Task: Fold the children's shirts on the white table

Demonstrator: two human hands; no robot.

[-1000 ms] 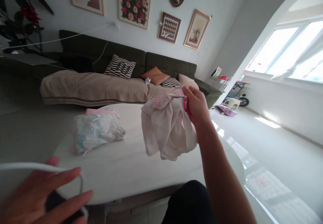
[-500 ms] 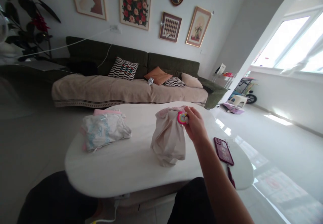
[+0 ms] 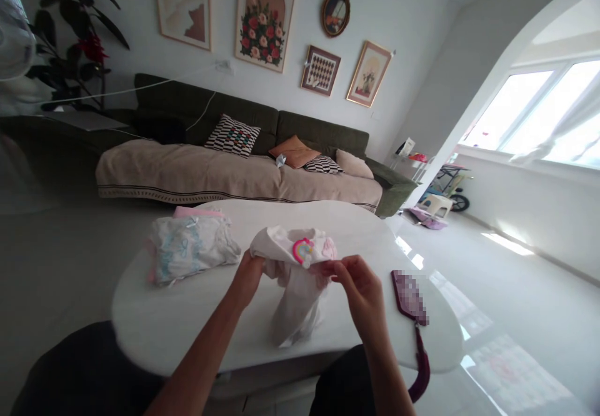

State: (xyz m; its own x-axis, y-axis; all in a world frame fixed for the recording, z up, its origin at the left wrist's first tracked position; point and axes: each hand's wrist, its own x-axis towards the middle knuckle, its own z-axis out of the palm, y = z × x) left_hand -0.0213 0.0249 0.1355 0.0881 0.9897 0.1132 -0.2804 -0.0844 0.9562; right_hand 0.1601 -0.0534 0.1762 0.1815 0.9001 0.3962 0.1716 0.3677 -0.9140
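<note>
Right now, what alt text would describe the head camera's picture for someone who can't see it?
Two bare hands hold up a pale garment with a rainbow decoration over a white table. Folded clothes lie at left, a strapped phone at right, with a green sofa behind.

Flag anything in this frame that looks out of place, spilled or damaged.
One small oddity: the strap of the phone trails past the edge of the table, where it might snag. I see no spill or damage; the held garment just looks rumpled.
</note>
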